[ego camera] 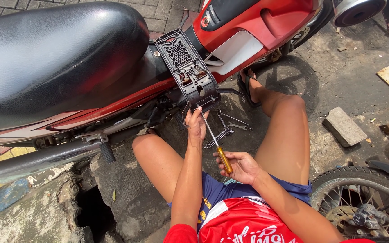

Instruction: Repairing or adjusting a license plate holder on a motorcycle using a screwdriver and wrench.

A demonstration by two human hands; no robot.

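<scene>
While I sit on the ground with my knees apart, my right hand has its fingers closed round the yellow handle of a screwdriver. Its long axis runs on a slant: the handle lies low in my right fingers, near my lap, and the thin metal shaft climbs up and to the left, away from me, with the tip pointing at the lower edge of a black plastic panel. My left hand is up there at the tip end, its fingers curled and pinched just under that panel edge, right beside the shaft; whether they grip something small or only steady the tip I cannot tell.

That panel is a ribbed, perforated piece, long and narrow, leaning from just above my left fingers up and away to the left, against the red side of a motorcycle. Beyond and left of my left fingers spreads the black seat, and below it, well left of both hands, the grey exhaust pipe.

Just past my right fingers, between my legs, several wrenches lie on the concrete ground. Far right of my right fingers lies a flat grey stone block, and nearer my right side stands a spoked wheel.
</scene>
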